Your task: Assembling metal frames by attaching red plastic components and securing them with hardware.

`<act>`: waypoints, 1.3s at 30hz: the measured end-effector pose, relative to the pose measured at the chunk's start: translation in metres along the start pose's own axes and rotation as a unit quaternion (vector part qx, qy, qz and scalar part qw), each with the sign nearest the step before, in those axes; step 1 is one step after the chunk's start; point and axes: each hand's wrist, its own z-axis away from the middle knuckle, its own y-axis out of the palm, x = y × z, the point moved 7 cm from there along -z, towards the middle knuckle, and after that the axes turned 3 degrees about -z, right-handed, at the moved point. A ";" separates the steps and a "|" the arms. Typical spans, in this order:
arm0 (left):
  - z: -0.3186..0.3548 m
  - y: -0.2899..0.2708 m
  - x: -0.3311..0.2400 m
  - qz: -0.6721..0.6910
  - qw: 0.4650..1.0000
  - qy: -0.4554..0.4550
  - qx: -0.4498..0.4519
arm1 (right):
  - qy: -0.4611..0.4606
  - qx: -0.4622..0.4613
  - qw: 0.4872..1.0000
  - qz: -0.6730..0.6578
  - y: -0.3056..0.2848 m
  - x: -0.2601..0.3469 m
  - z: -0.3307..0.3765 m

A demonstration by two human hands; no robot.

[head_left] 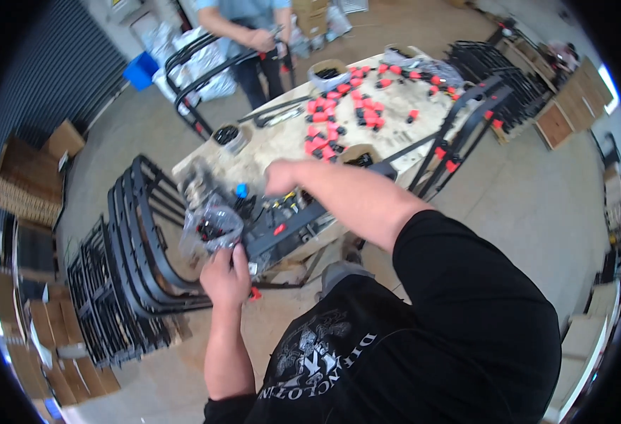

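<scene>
Clear plastic bag (211, 227) of small black and red parts sits at the near-left corner of a wooden worktable (282, 141), gripped from below by the person's left hand (224, 275), whose fingers close around the bag's lower edge. The right hand (281, 177) reaches forward over the table's near end, just beyond the bag; it looks loosely curled, but whether it holds anything cannot be told. A dark metal bar (289, 230) lies along the table's near edge, just right of the bag. Farther up the table, many red and black plastic pieces (339, 116) are scattered beside two small round tubs (229, 136). Black metal frames (144, 240) stand stacked on the concrete floor to the left of the table, and more lean at its right end. Another person (254, 35) stands at the far side, holding a black frame.
</scene>
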 end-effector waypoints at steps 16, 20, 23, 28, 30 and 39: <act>0.033 0.041 -0.031 0.324 0.939 -0.101 0.061 | -0.028 -0.282 0.924 -0.255 -0.113 -0.051 0.265; 0.022 0.049 -0.086 0.297 0.948 -0.103 0.048 | 0.057 -0.329 0.921 -0.199 -0.115 -0.163 0.401; 0.006 0.064 -0.147 0.308 0.941 -0.135 0.032 | 0.110 -0.354 0.838 -0.401 -0.048 -0.277 0.480; -0.018 0.097 -0.291 0.203 0.971 -0.102 0.076 | 0.190 -0.526 0.683 -0.469 -0.026 -0.383 0.575; -0.033 0.104 -0.343 0.200 0.973 -0.093 0.066 | 0.188 -0.529 0.684 -0.466 -0.047 -0.423 0.594; -0.077 0.222 -0.518 0.405 0.867 -0.187 0.223 | 0.048 -0.785 0.600 -0.150 -0.232 -0.532 0.753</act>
